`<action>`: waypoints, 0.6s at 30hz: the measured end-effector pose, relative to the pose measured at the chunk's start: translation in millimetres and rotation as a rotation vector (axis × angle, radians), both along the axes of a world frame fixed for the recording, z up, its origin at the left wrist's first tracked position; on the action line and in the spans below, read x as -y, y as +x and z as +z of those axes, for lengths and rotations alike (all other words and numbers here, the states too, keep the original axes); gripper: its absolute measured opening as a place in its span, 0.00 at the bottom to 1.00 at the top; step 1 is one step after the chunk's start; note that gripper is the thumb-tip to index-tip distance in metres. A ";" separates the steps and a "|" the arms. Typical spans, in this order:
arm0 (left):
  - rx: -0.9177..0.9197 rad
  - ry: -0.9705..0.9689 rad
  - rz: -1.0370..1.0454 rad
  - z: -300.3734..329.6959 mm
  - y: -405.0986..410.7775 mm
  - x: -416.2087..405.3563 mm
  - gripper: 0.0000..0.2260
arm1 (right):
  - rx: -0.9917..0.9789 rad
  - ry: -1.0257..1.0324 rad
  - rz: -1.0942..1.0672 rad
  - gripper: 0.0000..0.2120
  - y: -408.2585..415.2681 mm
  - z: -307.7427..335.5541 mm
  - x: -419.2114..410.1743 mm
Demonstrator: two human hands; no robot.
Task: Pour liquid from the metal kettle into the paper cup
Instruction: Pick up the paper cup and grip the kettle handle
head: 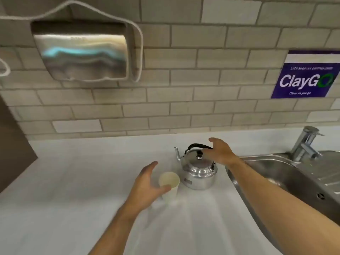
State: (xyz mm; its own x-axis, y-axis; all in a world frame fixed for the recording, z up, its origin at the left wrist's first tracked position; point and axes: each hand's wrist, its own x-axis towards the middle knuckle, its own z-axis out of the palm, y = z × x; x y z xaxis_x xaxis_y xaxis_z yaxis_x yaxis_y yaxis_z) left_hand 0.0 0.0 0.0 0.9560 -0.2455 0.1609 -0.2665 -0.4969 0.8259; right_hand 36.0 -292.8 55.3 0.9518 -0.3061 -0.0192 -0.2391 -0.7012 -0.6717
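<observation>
A shiny metal kettle (197, 172) stands on the white counter (73, 181), spout pointing left, its black handle raised over the lid. My right hand (219, 152) hovers at the handle with fingers spread, holding nothing. A pale paper cup (169, 184) stands upright just left of the kettle, and it looks empty. My left hand (147, 184) is open around the cup's left side, the thumb touching its near wall and the fingers spread apart from it.
A steel sink (287, 173) with a chrome tap (305, 144) lies to the right of the kettle. On the tiled wall hang a steel dispenser (82, 54) at upper left and a blue sign (305, 78) at right. A dark panel (12, 144) borders the counter's left end.
</observation>
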 end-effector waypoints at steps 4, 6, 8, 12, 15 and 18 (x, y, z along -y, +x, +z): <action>-0.162 -0.118 0.013 -33.1 -1.5 12.6 0.46 | -0.119 0.118 -0.074 0.32 21.9 -21.8 13.7; -0.197 -0.174 0.058 -45.7 0.9 18.8 0.46 | -0.087 0.196 -0.124 0.33 36.3 -26.6 19.0; -0.206 -0.202 0.087 -50.0 0.8 23.0 0.45 | 0.005 0.199 -0.165 0.28 47.3 -28.2 24.6; -0.209 -0.281 0.144 -58.7 -1.2 30.2 0.39 | 0.111 0.197 -0.103 0.17 55.9 -21.6 24.8; -0.207 -0.319 0.171 -60.4 -3.6 36.8 0.30 | 0.108 0.270 -0.019 0.12 52.1 -9.0 19.4; -0.214 -0.364 0.178 -61.4 -4.9 41.2 0.26 | 0.145 0.330 0.047 0.08 44.3 -5.8 11.7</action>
State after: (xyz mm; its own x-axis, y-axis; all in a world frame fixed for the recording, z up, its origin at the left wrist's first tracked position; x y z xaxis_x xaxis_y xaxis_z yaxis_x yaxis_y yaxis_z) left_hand -4.9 -41.2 -61.4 0.9993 -0.0379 0.0009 -0.0080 -0.1869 0.9823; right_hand 80.3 -304.5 49.5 0.9647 -0.2619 0.0268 -0.0971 -0.4486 -0.8884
